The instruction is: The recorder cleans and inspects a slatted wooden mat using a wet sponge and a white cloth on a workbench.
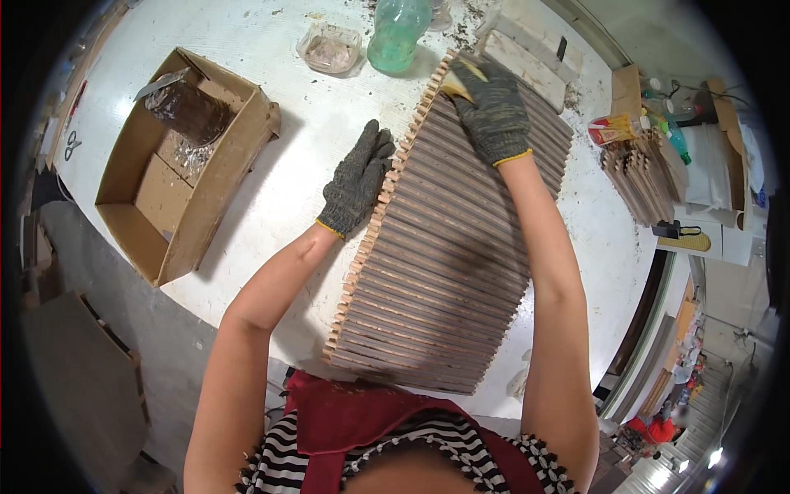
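A long row of thin grey-brown strips (444, 247) lies packed side by side on the white table, their light wooden ends forming a notched left edge. My left hand (355, 183), in a dark grey knitted glove with a yellow cuff, rests against that edge. Its fingers are stretched out and hold nothing. Over the far end of the row lies my right hand (492, 107), in a matching glove. Its thumb and forefinger are apart, with tan patches at the tips. I see nothing held there, though the undersides of its fingers are hidden.
An open cardboard box (185, 239) with a dark brown cylinder (188, 114) stands at left. Farther back are a clear plastic tub (329, 48) and a green-tinted bottle (395, 37). Pale blocks (527, 66) lie beyond the row; more stacked strips (646, 177) stand at right.
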A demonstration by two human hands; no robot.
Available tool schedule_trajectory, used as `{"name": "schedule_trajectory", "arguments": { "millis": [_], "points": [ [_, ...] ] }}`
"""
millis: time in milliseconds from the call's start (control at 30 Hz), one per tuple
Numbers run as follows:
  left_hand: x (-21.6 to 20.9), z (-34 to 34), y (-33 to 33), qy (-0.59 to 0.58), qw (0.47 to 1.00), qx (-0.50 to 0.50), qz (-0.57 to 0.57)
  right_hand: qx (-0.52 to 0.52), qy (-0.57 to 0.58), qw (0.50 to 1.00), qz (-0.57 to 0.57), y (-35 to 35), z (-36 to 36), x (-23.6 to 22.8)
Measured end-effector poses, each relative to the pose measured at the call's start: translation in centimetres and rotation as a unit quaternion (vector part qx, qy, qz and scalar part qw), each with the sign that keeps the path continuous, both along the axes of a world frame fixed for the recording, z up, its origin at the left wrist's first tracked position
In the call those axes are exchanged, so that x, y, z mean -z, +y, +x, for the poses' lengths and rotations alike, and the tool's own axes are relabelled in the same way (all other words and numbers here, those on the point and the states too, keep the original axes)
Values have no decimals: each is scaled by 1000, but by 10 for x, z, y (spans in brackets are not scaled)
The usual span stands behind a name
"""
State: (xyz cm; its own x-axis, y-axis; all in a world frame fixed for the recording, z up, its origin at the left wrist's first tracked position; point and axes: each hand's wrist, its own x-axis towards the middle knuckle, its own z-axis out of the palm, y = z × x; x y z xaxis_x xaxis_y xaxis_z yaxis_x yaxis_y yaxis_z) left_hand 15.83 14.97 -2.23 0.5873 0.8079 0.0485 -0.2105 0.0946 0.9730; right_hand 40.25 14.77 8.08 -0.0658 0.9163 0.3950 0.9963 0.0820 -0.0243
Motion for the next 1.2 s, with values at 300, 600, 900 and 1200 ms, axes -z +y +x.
{"name": "schedule_trajectory", "arguments": {
  "millis": [300, 600, 900, 1200],
  "points": [
    [-6, -6, 1, -3, 1000, 2, 5, -91, 42, 995, 3, -29, -18, -8],
    [-4, -5, -1, 3, 1000, -4, 2, -46, 95, 994, -5, -73, -34, -6],
    [-6, 1, 3, 6, 1000, 5, 13, 275, -1, 961, 26, -106, 96, -2],
    [-22, 80, 63, 72, 992, 41, 95, 78, 168, 977, 105, -55, -15, 3]
  ]
}}
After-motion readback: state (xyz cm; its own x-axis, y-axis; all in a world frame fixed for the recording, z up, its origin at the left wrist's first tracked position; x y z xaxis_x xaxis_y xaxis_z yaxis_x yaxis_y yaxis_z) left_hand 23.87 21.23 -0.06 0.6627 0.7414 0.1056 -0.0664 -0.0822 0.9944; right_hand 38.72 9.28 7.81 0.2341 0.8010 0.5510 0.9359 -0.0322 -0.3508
